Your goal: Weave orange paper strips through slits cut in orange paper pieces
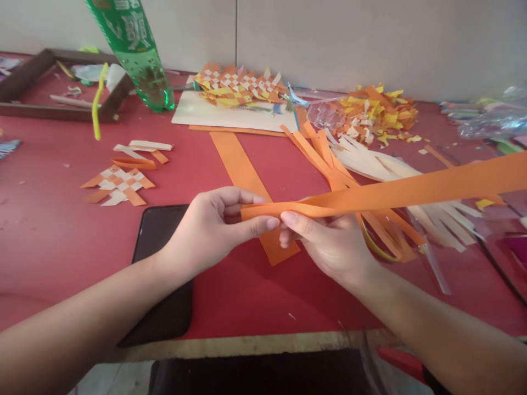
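Observation:
Between both hands runs a long orange paper strip [411, 191], folded lengthwise at its left end and wider toward the right edge of view. My left hand [214, 225] pinches the folded end between thumb and fingers. Close beside it, my right hand [329, 236] grips the same strip, thumb on the near side. Under the hands, another wide orange strip [242, 164] lies flat on the red table [230, 307]. A dark phone [164, 307] rests beneath my left forearm.
Bundles of orange strips [325, 159] and cream strips [370, 156] lie to the right. Woven paper fish [119, 184] sit at left and on a white sheet [185, 112] at the back. A green bottle [135, 55] stands near a dark frame [41, 109]. Paper scraps [374, 109] are heaped at back right.

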`<state>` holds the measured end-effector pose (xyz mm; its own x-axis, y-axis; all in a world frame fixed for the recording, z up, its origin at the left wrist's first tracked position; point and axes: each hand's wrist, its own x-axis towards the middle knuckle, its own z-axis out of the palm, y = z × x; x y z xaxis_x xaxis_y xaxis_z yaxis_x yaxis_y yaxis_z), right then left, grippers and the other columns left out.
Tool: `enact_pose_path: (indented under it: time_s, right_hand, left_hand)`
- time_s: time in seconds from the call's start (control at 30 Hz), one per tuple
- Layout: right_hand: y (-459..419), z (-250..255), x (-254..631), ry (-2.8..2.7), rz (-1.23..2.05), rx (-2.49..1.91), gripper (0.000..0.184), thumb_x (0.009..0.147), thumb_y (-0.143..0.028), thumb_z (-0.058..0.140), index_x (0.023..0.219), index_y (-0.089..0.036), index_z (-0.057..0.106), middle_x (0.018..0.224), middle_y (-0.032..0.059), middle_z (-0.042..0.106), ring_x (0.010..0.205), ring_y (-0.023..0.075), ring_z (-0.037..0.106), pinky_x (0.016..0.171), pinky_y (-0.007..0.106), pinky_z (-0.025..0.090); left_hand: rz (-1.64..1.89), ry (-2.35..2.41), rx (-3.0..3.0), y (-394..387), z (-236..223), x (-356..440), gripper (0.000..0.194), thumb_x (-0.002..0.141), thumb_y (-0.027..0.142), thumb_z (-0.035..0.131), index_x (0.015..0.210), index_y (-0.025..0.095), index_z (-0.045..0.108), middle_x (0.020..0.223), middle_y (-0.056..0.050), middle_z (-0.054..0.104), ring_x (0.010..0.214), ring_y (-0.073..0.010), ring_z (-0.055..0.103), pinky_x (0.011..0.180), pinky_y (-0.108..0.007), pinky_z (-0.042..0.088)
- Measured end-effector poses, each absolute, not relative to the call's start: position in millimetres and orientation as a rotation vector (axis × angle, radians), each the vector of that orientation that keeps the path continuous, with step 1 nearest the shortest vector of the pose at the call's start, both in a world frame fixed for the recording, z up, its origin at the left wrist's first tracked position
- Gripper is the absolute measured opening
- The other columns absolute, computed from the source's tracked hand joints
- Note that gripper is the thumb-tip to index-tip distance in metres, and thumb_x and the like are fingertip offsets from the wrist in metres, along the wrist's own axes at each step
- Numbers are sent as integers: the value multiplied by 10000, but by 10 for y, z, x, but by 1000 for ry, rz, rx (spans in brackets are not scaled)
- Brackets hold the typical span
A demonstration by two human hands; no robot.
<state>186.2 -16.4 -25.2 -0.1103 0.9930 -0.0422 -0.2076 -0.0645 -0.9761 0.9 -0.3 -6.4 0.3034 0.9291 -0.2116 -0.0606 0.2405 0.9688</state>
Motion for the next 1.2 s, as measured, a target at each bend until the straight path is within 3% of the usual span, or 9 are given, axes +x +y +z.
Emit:
enact_pose_path:
  time_s: [0.2,0.47,0.73,0.93,1.07,1.2]
  right_hand:
    - [-165,-240,1847,-1069,1398,-1031,71,757,-241,796,704,-251,748,658,-20,698,539,124,646,494,266,565]
    - [-171,-236,1852,-1065,1384,-1028,102,773,-215,781,681,-243,749,600,-25,679,515,116,639,476,241,561]
    - [-176,-255,1865,-1105,1387,-1034,88,795,-226,766,716,-264,757,604,-21,688,528,128,647,482,255,556]
    - [-194,-273,1889,-1244,1367,-1098,122,809,-299,756,700,-248,737,578,-8,671,515,149,638,551,314,567]
    - [-195,-269,1882,-1262,1330,-1125,160,806,-319,759,672,-245,712,553,-16,642,513,148,623,512,298,525]
    - [-170,-243,1868,-1136,1299,-1089,141,794,-277,773,671,-247,710,550,-32,639,477,121,597,492,277,519]
  left_hand:
    - [819,1003,1118,5,-50,0,113,723,202,820,820,185,764,777,-1,782,718,-132,729,622,-147,574]
    - [804,989,1099,5,-22,0,135,766,288,793,796,165,747,734,12,772,702,-93,719,623,-113,567]
    - [809,967,1139,13,-49,1,114,761,221,793,765,159,697,706,27,749,682,-79,703,625,-116,545]
    - [763,1022,1253,17,-74,-5,226,691,169,824,853,173,667,772,36,728,672,-69,666,592,-114,503]
    - [827,1040,1256,16,-45,12,275,727,178,793,884,184,567,662,67,663,536,-35,579,488,-104,422]
    - [922,1053,1132,16,-21,14,367,729,192,798,844,208,450,605,71,639,560,-87,639,514,-149,451]
